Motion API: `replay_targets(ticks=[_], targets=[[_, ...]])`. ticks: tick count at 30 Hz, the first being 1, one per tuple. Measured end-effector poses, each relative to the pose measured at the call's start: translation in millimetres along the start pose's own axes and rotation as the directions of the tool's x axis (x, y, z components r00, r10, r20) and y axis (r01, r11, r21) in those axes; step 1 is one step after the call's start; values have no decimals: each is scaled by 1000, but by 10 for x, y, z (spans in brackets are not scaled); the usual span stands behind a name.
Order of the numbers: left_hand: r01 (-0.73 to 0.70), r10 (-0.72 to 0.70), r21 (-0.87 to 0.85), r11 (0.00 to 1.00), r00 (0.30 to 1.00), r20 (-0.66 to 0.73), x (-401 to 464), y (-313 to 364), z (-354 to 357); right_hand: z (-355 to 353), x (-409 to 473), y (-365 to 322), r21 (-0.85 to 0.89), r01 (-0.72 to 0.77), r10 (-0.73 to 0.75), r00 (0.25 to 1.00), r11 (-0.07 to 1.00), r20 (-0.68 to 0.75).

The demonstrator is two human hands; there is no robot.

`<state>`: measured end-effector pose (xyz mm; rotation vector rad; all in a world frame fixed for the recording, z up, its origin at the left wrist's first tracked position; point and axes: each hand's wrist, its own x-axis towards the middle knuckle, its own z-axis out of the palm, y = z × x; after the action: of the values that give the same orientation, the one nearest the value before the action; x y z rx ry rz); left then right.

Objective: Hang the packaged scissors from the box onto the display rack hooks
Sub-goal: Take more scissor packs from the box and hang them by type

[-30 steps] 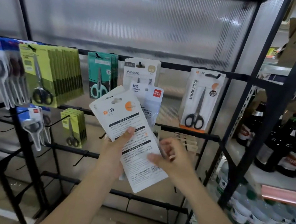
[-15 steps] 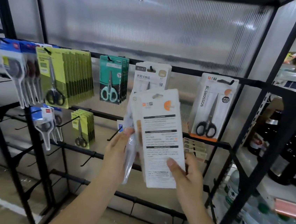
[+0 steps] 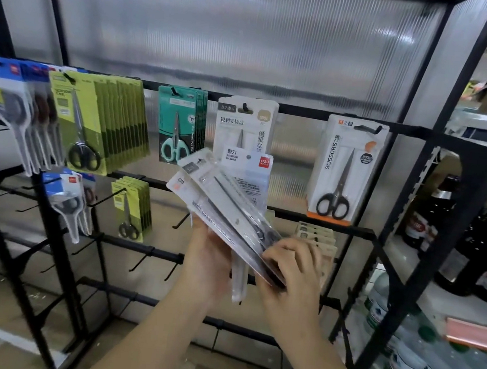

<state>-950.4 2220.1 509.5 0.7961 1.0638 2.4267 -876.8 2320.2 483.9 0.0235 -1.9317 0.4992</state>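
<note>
Both hands hold a small fan of white blister-packed scissors (image 3: 227,209) in front of the black display rack (image 3: 327,115), near its middle. The left hand (image 3: 209,259) cups the stack from behind and below, fingers curled round its lower left edge, probably so the spare packs stay together as a reserve. The right hand (image 3: 290,267) has its fingers bent over the lower right corner of the front pack, pinching it as if to peel that one off the fan. The packs lean with their hang holes up and to the left, handle ends down in the palms, which keeps the holes free for threading. To the upper right, a matching white pack marked SCISSORS (image 3: 346,168) hangs alone on its hook (image 3: 368,128), so that hook looks the likely home for these. Further left hang a white pack with Japanese lettering (image 3: 244,121), teal packs (image 3: 179,123), a thick row of green packs (image 3: 92,120) and blue-topped packs (image 3: 12,109). The box is not in view.
</note>
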Motion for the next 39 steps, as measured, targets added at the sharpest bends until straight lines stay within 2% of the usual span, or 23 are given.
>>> replay_targets(ticks=[2, 4, 5, 7, 11, 15, 17, 19, 22, 27, 31, 35, 39], targets=[[4, -2, -44, 999, 999, 46, 6, 38, -5, -5, 3, -29, 229, -116, 94, 990, 967, 104], [64, -62, -84, 994, 998, 32, 21, 81, -25, -25, 31, -79, 417, -332, 210, 927, 846, 312], [134, -130, -99, 986, 990, 46, 29, 108, -39, -33, 46, -87, 436, -419, 246, 883, 797, 399], [237, -230, -82, 968, 969, 90, 17, 157, -67, -42, 72, -69, 388, -495, 293, 830, 777, 474], [144, -132, -96, 985, 983, 125, -19, 161, -79, -63, 116, -83, 264, -457, 280, 814, 849, 509], [118, -109, -42, 992, 976, 188, -87, 148, -75, -11, 80, -46, 199, -398, 278, 850, 896, 447], [135, -132, 1, 991, 972, 194, -117, 153, -66, 21, 63, -27, 189, -416, 306, 849, 889, 431], [145, -150, 44, 988, 975, 161, -123, 151, -50, 40, 65, -5, 191, -395, 310, 880, 899, 360], [151, -147, -23, 988, 980, 136, -111, 154, -45, 28, 100, 47, 185, -334, 280, 922, 924, 267], [135, -109, -191, 972, 984, 139, -100, 153, 7, -67, 145, 147, 391, -446, 288, 870, 806, 399], [76, -66, -120, 990, 995, 81, -61, 132, 61, -41, 99, 183, 419, -429, 327, 898, 800, 296], [66, -74, -80, 995, 992, -104, -20, 110, -36, -43, 96, 234, 300, -418, 370, 906, 858, 204], [-3, -6, -69, 998, 992, -124, -53, 224, -184, 10, 264, 197, 119, -357, 338, 928, 926, 158]])
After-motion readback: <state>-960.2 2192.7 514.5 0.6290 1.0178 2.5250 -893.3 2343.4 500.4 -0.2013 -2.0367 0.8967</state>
